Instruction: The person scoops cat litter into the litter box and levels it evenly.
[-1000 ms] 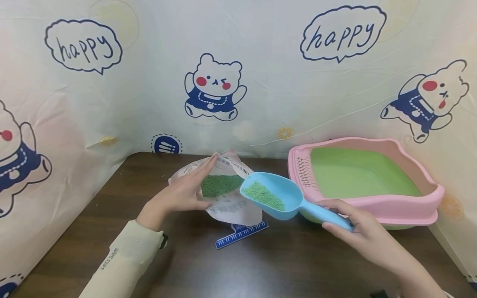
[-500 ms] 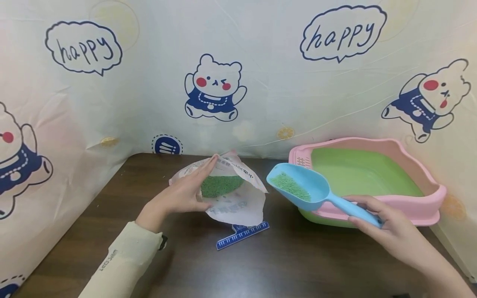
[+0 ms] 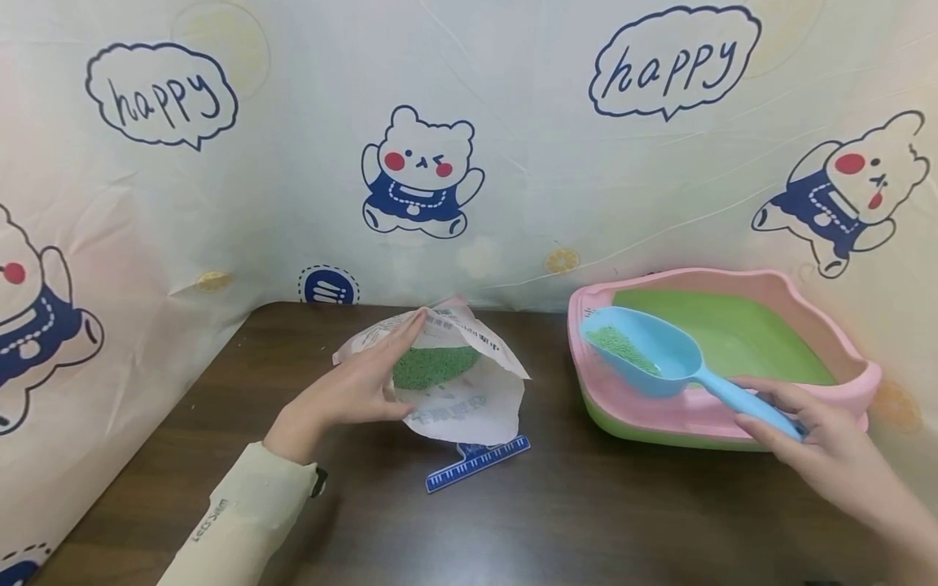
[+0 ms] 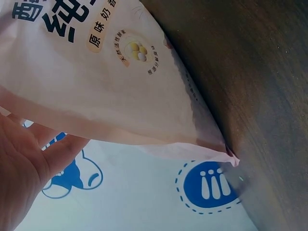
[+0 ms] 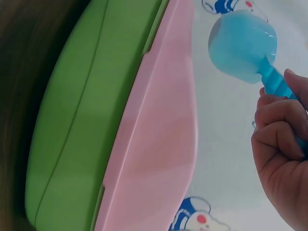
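A white printed bag (image 3: 469,411) holding green cat litter pellets (image 3: 432,366) lies with its mouth wide. My left hand (image 3: 350,389) rests on the near left side of that mouth, its long fingers stretched along the upper edge and its thumb spread apart below. In the left wrist view, the fingers reach behind the edge of the bag (image 4: 120,101), which hides their tips. My right hand (image 3: 821,431) grips the handle of a light blue scoop (image 3: 663,350), which carries some green pellets. The scoop is over the left part of a pink-rimmed green litter box (image 3: 806,399).
A blue clip with a piano-key pattern (image 3: 478,464) lies on the dark wooden table (image 3: 410,529) in front of the bag. A printed cloth backdrop (image 3: 513,163) hangs behind the table and along its sides. The rim of the litter box (image 5: 159,120) rises high.
My right hand has carried the loaded scoop from beside the bag's mouth rightwards to over the litter box. The left hand stays at the bag. The litter box's near left rim has dipped slightly.
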Tool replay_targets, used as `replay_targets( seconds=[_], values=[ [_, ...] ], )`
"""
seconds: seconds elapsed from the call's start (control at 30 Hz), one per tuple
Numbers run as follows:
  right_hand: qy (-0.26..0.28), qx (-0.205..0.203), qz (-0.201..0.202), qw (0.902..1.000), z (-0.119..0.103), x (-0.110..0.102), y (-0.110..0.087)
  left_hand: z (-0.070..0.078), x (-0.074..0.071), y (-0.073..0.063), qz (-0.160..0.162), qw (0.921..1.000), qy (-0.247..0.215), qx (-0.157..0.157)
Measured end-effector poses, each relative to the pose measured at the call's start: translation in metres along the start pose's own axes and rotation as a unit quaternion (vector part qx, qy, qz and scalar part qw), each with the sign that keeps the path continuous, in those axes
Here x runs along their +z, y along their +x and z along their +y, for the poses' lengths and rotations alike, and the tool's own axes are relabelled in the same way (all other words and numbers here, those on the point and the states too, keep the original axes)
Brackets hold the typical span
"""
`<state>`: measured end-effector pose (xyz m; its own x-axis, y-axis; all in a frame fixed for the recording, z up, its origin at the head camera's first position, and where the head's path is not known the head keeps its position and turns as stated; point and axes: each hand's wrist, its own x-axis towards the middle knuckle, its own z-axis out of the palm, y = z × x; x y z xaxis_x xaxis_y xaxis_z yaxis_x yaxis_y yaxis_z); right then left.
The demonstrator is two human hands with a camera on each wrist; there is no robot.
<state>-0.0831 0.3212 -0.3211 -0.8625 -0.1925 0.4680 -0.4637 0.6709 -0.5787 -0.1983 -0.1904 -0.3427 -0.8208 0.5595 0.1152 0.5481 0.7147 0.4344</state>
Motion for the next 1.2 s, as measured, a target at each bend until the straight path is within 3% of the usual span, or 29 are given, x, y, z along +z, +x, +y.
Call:
replay_targets(
  seconds=[0.6, 0.9, 1.2],
  values=[
    [-0.032, 0.052, 0.040, 0.9973, 0.049, -0.033, 0.001, -0.002, 0.000, -0.002, 0.000, 1.0000, 0.000, -0.004],
    [-0.057, 0.073, 0.005, 0.9957, 0.074, -0.043, 0.014, -0.003, 0.001, -0.003, 0.004, 1.0000, 0.000, -0.002],
    [-0.074, 0.093, -0.024, 0.9926, 0.084, -0.048, 0.028, -0.002, 0.001, -0.002, 0.002, 1.0000, 0.001, 0.002]
  ],
)
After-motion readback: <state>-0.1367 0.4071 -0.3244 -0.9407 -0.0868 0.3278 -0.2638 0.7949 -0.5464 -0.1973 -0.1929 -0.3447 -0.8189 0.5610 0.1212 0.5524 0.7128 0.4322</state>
